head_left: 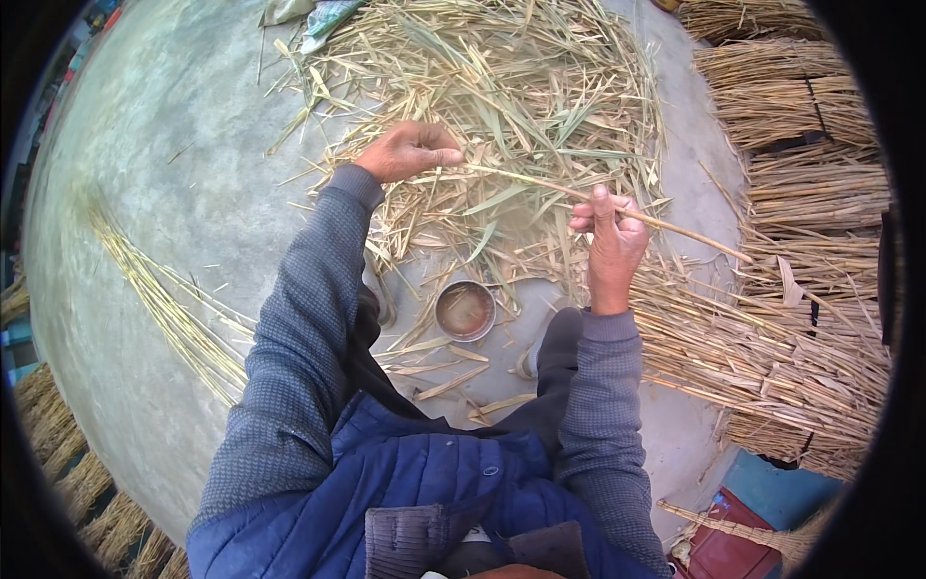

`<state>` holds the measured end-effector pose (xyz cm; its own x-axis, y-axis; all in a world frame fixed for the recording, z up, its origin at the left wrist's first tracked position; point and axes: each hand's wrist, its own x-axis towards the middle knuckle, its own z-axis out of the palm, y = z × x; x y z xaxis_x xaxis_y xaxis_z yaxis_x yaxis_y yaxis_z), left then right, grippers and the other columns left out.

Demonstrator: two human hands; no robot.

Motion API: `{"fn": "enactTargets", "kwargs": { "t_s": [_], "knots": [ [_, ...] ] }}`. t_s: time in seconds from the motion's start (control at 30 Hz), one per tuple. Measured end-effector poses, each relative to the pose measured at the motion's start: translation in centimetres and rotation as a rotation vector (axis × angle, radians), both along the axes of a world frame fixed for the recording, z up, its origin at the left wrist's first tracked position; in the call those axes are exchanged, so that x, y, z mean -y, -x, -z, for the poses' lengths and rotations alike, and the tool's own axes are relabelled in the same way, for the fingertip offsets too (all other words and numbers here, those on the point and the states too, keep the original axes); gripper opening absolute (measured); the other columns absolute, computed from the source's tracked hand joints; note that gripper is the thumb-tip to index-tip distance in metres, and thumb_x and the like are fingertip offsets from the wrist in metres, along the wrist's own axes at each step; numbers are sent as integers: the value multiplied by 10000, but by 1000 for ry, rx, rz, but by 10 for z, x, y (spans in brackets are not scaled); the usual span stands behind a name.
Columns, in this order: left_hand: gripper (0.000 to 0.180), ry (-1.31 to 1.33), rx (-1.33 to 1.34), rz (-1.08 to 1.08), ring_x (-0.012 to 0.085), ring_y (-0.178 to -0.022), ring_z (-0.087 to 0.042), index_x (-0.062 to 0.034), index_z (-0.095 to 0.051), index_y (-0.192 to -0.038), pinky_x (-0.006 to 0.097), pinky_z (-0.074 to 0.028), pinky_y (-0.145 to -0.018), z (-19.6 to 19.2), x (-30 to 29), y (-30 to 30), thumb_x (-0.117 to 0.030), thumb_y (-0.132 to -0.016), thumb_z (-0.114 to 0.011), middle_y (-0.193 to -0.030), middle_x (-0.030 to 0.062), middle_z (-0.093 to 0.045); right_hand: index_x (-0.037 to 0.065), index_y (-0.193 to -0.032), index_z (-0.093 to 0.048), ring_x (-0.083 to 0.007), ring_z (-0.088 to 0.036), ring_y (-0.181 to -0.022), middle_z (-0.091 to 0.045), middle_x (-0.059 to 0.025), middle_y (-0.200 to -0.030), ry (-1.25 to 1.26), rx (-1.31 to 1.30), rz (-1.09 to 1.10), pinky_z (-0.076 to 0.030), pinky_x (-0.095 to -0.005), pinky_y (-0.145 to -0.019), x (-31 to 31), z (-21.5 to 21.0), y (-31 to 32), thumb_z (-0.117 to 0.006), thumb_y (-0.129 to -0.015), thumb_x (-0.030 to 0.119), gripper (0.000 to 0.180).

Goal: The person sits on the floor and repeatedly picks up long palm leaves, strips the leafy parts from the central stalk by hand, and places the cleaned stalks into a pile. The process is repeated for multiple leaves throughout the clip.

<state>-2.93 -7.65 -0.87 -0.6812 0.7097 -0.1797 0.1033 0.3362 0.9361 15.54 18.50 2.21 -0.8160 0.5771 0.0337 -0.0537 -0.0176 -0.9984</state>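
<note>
- the left hand [410, 150] reaches forward on a nearly straight arm in a grey knit sleeve, fingers curled shut around the near end of a long stalk [569, 196], knuckles up.
- the right hand [610, 236] is raised with a bent elbow, back of the hand toward the camera, thumb and fingers pinched closed on the same stalk further along its length.
- the stalk is thin, pale yellow and straight; it runs from the left hand across to the right hand and sticks out well beyond it toward the right, held in the air above the litter.
- beneath both hands lies a loose heap of stripped leaves [502, 106], dry and straw-coloured with some green blades, spread over the grey concrete floor [164, 164].
- a small round metal bowl [465, 310] with brownish contents stands on the floor between the person's knees, near the right forearm.
- a thin row of cleaned stalks [169, 309] lies well apart on the left.
- tied bundles of reeds [801, 106] are stacked along the right, and more loose stalks fan out below the right hand.
- a blue quilted vest [415, 492] fills the lower edge.
</note>
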Motion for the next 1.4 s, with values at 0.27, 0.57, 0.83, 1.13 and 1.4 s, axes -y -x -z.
{"fn": "enactTargets", "kwargs": {
  "t_s": [0.27, 0.57, 0.83, 1.13, 1.4],
  "knots": [
    [240, -166, 251, 72, 146, -890, -703, 11, -725, -1018, 286, -540, -855, 25, 2, 0, -179, -881, -780, -928, 74, -754, 7, -947, -596, -138, -664, -637, -706, -126, -792, 49, -40, -54, -547, -251, -613, -1, -6, -2, -682, -973, 279, 287],
    [155, -209, 358, -21, 187, -881, -726, 7, -700, -987, 303, -577, -845, 30, 11, -9, -86, -879, -759, -942, 105, -750, -1, -956, -590, -159, -679, -695, -707, -133, -820, 14, -138, -172, -567, -278, -668, -1, -9, -2, -673, -979, 233, 250],
    [168, -402, 462, -267, 96, -808, -669, -51, -713, -893, 237, -481, -775, 25, 29, 7, -212, -900, -760, -843, 28, -739, -12, -961, -581, -173, -692, -718, -713, -151, -839, -32, -158, -254, -590, -293, -683, -3, -6, -7, -676, -975, 206, 238],
    [437, 426, -1045, -250, 321, -853, -605, -56, -695, -890, 462, -419, -780, 2, 6, -8, -487, -922, -635, -815, 124, -685, -4, -978, -601, -142, -688, -712, -721, -133, -857, -22, -8, -212, -563, -250, -660, 10, 7, 1, -665, -986, 237, 249],
    [228, 14, -939, 120, 245, -810, -665, -93, -703, -898, 369, -452, -761, -24, -58, -55, -310, -844, -747, -820, 58, -698, 3, -1042, -596, -129, -695, -783, -720, -126, -933, 134, 51, -282, -544, -231, -671, 30, 23, 16, -646, -997, 231, 237]
  ]
}}
